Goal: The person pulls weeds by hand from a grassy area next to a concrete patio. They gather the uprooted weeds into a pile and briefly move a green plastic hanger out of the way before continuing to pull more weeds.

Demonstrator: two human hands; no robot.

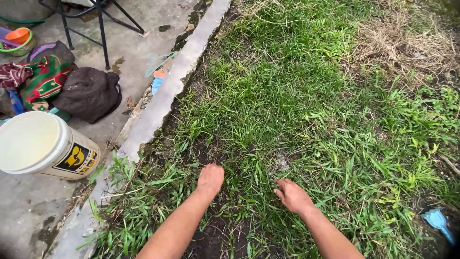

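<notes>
Both of my bare forearms reach down into a patch of green grass (287, 96). My left hand (210, 179) is curled into the grass blades at the edge of dark bare soil (215, 235), its fingers hidden among the stems. A little to the right, my right hand (292, 195) rests low in the grass with its fingers bent and pinched around some blades. Whether either hand grips a tuft firmly cannot be made out.
A concrete kerb (167, 91) runs diagonally along the grass. Left of it on wet pavement lie a white bucket (40, 144), a heap of clothes (62, 84), a metal chair leg (101, 33) and small bowls (18, 37). A blue plastic tool (438, 221) lies at the right. Dry straw (407, 43) covers the far corner.
</notes>
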